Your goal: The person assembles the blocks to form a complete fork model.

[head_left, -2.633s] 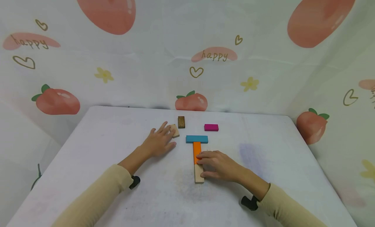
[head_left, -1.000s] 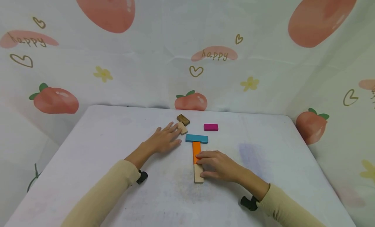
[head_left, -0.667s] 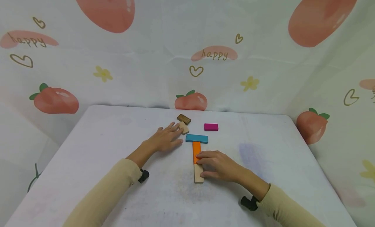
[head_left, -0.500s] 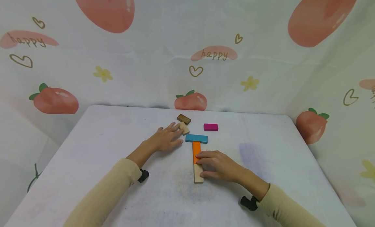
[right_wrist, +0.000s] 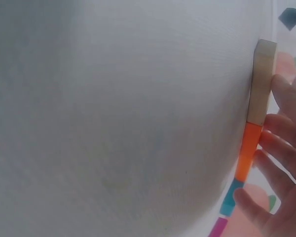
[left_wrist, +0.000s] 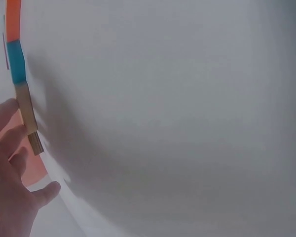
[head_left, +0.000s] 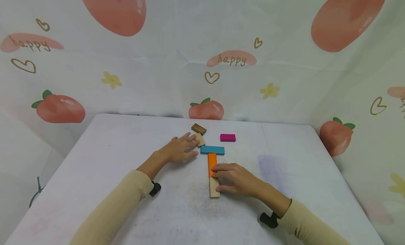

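Observation:
My left hand (head_left: 178,150), fingers spread, touches a light wood block (head_left: 200,140) that lies slanted by the left end of the blue block (head_left: 212,150). Below the blue block an orange block (head_left: 212,164) runs down to a second light wood block (head_left: 214,188), end to end. The fingers of my right hand (head_left: 237,179) rest on the right side of these two. In the left wrist view my left hand (left_wrist: 12,173) has its fingertips at the wood block (left_wrist: 26,109). The right wrist view has my right hand (right_wrist: 286,163) alongside the orange block (right_wrist: 248,152).
A dark brown block (head_left: 198,129) lies slanted behind the slanted wood block. Further right is a magenta block (head_left: 227,137). The white table (head_left: 152,217) ends at a printed cloth backdrop (head_left: 164,62).
Over the frames my left hand has moved right, with the light wood block shifting right towards the blue block. The dark block has turned from upright to slanted. My right hand stays put.

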Available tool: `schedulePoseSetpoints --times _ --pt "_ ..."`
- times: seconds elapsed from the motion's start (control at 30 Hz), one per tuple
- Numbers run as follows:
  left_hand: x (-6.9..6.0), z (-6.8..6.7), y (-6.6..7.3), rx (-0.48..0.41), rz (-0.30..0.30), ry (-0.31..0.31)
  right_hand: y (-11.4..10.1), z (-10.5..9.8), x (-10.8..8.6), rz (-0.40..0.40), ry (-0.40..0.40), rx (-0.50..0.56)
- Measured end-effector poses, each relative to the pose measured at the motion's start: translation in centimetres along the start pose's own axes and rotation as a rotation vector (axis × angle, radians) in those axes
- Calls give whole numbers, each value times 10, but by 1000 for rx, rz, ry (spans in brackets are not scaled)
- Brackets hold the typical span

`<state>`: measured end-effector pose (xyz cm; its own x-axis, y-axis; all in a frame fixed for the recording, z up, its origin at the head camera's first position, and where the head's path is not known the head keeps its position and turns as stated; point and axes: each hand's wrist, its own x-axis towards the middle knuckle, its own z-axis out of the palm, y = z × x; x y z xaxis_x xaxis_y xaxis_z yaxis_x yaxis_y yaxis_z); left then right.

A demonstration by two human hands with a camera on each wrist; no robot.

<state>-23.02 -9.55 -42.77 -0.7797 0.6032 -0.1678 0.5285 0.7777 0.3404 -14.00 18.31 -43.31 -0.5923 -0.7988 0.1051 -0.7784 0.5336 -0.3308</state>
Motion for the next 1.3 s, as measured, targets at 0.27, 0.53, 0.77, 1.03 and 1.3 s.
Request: schedulePoseSetpoints --times 0.27,0.53,0.77,1.03,1.3 --pt "3 -3 -1 -30 9 11 2 2 -1 -14 18 -3" --pt "6 -3 -3 -77 10 39 -1 0 0 25 -21 24" --pt "5 1 2 -81 -6 42 0 1 -2 31 -23 19" --pt "8 -1 1 -84 14 52 0 1 -2 31 -23 22" --pt "8 -2 0 -99 35 72 0 0 -1 17 -9 11"
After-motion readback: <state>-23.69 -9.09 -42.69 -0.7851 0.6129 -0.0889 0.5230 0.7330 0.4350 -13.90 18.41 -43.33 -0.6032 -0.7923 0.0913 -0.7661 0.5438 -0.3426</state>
